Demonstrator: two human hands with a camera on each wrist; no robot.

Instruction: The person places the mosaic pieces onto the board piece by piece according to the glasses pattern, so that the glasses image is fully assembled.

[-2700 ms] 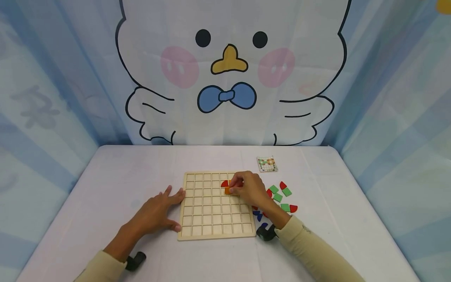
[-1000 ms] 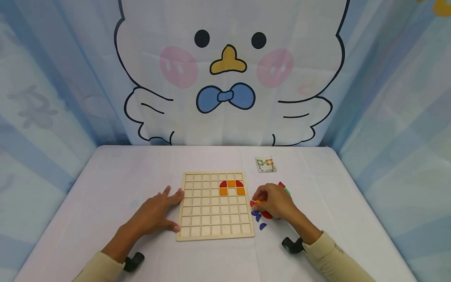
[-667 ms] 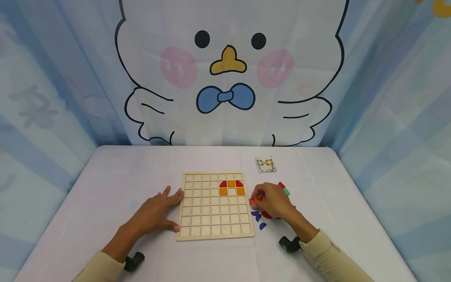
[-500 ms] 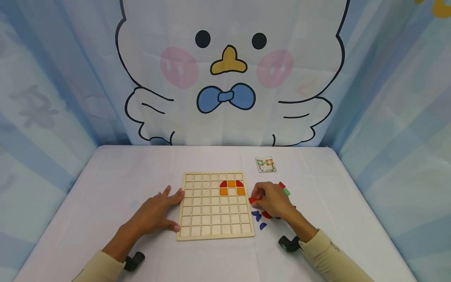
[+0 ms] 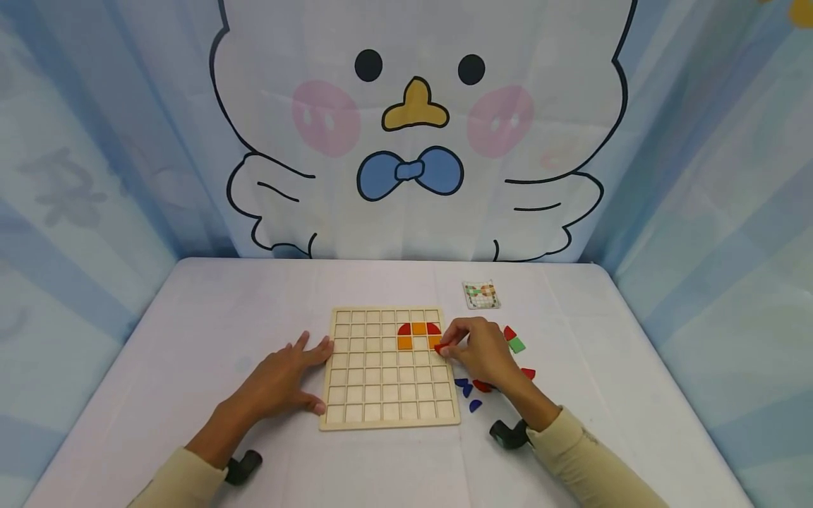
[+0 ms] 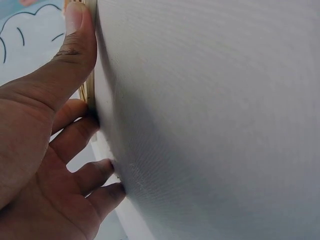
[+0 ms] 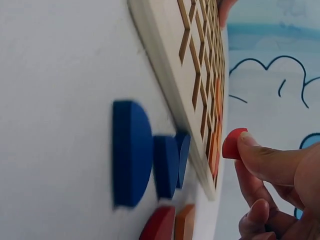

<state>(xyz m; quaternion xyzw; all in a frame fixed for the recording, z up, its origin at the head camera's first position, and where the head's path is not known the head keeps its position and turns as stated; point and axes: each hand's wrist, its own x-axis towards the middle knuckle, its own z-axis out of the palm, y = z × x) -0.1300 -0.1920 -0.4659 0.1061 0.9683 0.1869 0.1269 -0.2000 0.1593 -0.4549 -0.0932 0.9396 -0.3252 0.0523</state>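
Note:
My right hand pinches a small red quarter-round piece between thumb and fingers, just over the right edge of a wooden grid board. In the head view only a sliver of that piece shows at the fingertips. On the board's upper right sit two red rounded pieces and three orange squares, forming an arch around one bare cell. Spread along the board's left edge, my left hand touches the frame with thumb and fingertips; the left wrist view shows the thumb against the edge.
Right of the board lie loose blue half-round pieces, red pieces and a green square, partly hidden by my right hand and forearm. A small pattern card lies behind them on the white table.
Earlier, my right hand left the board for the loose pieces and took hold of a red piece. It has since moved left and away from me to the board's edge. My left hand stays put.

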